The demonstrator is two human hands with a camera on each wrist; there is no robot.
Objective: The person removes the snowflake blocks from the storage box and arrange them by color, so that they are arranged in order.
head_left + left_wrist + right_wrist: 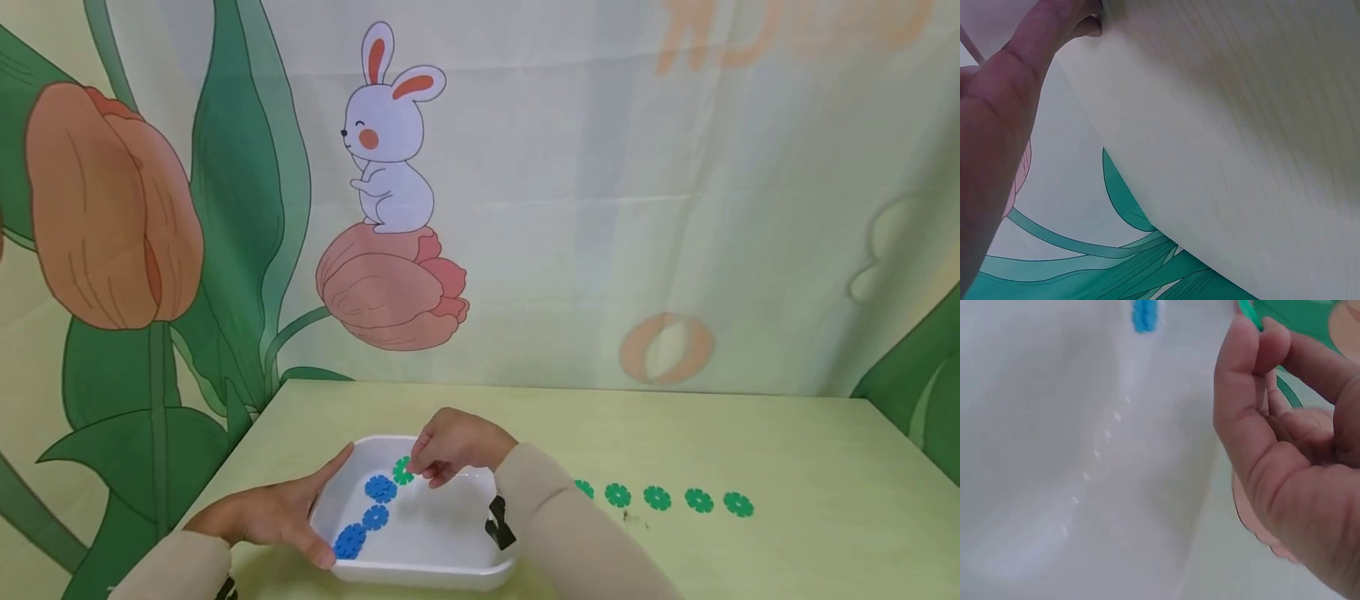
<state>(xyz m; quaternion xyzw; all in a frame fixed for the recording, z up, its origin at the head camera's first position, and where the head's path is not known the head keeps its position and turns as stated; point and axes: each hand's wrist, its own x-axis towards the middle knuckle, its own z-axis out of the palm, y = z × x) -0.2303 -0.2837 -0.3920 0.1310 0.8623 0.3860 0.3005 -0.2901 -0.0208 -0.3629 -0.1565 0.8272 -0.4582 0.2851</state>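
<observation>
A white tray stands on the table, with blue notched discs lying in a slanting line along its left part. My left hand holds the tray's left end, thumb at the front corner and fingers along the far left side. Over the tray, my right hand pinches a green notched disc between thumb and fingertip. Edge-on, that green disc shows at the fingertips in the right wrist view. In the left wrist view, the left hand appears, with the tray mostly out of sight.
To the tray's right, several green discs lie in a row on the pale table. The right forearm partly covers the row's left end. A printed curtain with a rabbit and tulips hangs behind the table.
</observation>
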